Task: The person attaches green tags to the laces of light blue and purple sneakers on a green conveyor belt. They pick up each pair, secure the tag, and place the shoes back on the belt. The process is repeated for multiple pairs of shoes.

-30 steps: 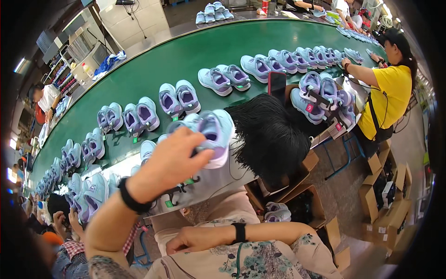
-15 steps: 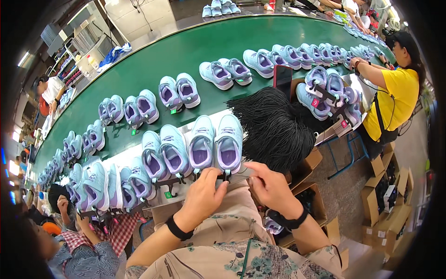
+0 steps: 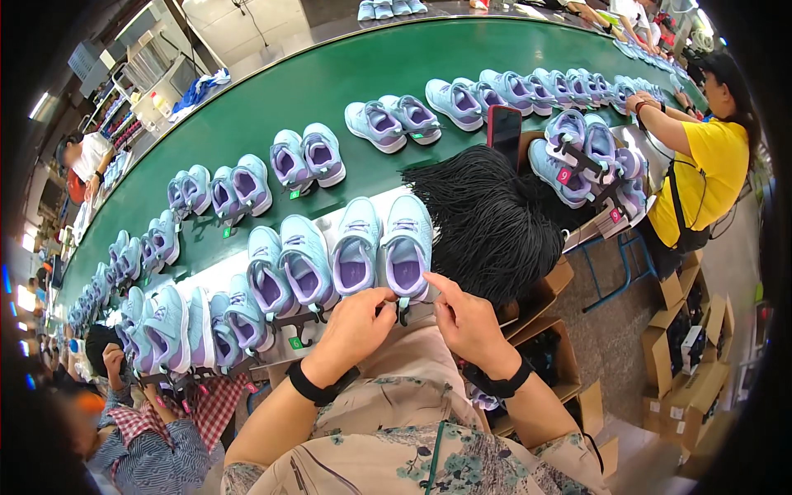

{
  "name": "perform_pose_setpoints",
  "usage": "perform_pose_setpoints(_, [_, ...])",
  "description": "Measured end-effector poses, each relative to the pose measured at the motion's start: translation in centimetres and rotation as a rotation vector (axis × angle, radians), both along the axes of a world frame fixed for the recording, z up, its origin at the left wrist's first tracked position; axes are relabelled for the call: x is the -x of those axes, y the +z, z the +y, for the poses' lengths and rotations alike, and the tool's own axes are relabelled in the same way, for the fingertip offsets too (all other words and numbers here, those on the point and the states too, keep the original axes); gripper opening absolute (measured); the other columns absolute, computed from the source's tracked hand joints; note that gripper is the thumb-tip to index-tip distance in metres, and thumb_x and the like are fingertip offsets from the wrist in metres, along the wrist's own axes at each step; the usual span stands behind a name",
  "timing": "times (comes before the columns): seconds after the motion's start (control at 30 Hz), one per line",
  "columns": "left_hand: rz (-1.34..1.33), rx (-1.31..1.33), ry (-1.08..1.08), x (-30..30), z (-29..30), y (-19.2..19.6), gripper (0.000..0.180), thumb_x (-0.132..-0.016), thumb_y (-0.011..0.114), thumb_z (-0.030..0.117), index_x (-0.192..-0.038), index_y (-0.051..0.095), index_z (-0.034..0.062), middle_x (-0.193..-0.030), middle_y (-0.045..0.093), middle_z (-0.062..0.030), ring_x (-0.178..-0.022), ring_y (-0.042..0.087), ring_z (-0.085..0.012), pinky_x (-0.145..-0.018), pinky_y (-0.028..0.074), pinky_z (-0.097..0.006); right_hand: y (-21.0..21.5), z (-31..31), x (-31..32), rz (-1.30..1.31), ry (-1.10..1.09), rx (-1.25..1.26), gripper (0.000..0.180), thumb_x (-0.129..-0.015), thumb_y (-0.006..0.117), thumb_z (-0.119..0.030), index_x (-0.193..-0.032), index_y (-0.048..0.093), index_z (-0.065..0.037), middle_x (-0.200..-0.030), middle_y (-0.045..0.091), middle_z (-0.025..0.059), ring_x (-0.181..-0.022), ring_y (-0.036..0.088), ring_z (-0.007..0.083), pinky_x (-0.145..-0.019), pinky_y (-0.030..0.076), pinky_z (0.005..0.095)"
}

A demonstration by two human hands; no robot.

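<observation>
Left hand [image 3: 356, 323] and right hand [image 3: 462, 318] pinch the tag beneath a lilac shoe pair [image 3: 384, 247], heels facing the person for access.

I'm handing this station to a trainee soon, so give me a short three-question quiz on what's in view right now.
1. True or false: the left hand and right hand both work at the heel end of the pair of light blue shoes nearest the person.
2. What colour is the conveyor belt?
A. green
B. grey
C. red
3. Fill in: the heap of black cords lies on the person's ____ side of that pair.

Key: 1 true; 2 A; 3 right.
</observation>
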State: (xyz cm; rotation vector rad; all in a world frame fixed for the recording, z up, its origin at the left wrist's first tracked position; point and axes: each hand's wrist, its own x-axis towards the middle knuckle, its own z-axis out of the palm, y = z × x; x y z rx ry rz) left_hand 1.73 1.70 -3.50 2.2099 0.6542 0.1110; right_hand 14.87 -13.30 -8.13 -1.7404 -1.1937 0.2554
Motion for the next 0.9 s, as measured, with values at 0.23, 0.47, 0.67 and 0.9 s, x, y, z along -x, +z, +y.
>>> perform_pose_setpoints(0.23, [-0.061,0.129,0.045,-0.6,-0.3,-1.5,0.016,-0.088,0.056,0.011,-0.095,0.063,-0.0007,-0.073,0.063,-0.0103,-0.058,0.058,-0.0187,-0.057,0.047,-0.032,-0.3,1.2,0.8,0.142,0.032,-0.008,0.047,-0.082,0.056,0.003,-0.127,0.053,-0.009,-0.076,0.062,0.0125,-0.065,0.061,0.0254,-0.060,0.049,0.0335])
perform_pose_setpoints(0.47, [-0.466,-0.048,0.019,1.2,-1.0,0.7,0.005,-0.086,0.061,0.003,-0.089,0.062,-0.0004,-0.083,0.061,-0.0071,-0.064,0.058,-0.0152,-0.058,0.047,-0.026,3.1,1.5,1.9,-0.079,-0.065,-0.156,0.034,-0.083,0.063,-0.003,-0.116,0.060,-0.006,-0.083,0.066,0.0093,-0.071,0.064,0.0239,-0.060,0.050,0.0304])
perform_pose_setpoints(0.67, [-0.259,0.053,0.053,5.1,-0.2,3.0,0.008,-0.089,0.057,0.005,-0.090,0.062,-0.0015,-0.086,0.062,-0.0091,-0.071,0.058,-0.0158,-0.062,0.046,-0.026,4.1,1.5,3.0,0.773,0.204,0.000,0.015,-0.081,0.068,-0.003,-0.095,0.061,-0.003,-0.081,0.061,0.0020,-0.061,0.056,0.0085,-0.053,0.045,0.0218])
perform_pose_setpoints(0.9, [-0.137,0.961,0.322,8.2,0.4,-4.2,0.029,-0.092,0.048,0.007,-0.120,0.052,-0.0008,-0.109,0.059,-0.0064,-0.088,0.062,-0.0169,-0.068,0.053,-0.029,2.2,2.5,3.3,-0.350,0.153,-0.004,0.014,-0.076,0.067,-0.004,-0.084,0.056,-0.006,-0.077,0.056,0.0077,-0.063,0.060,0.0237,-0.055,0.049,0.0334])
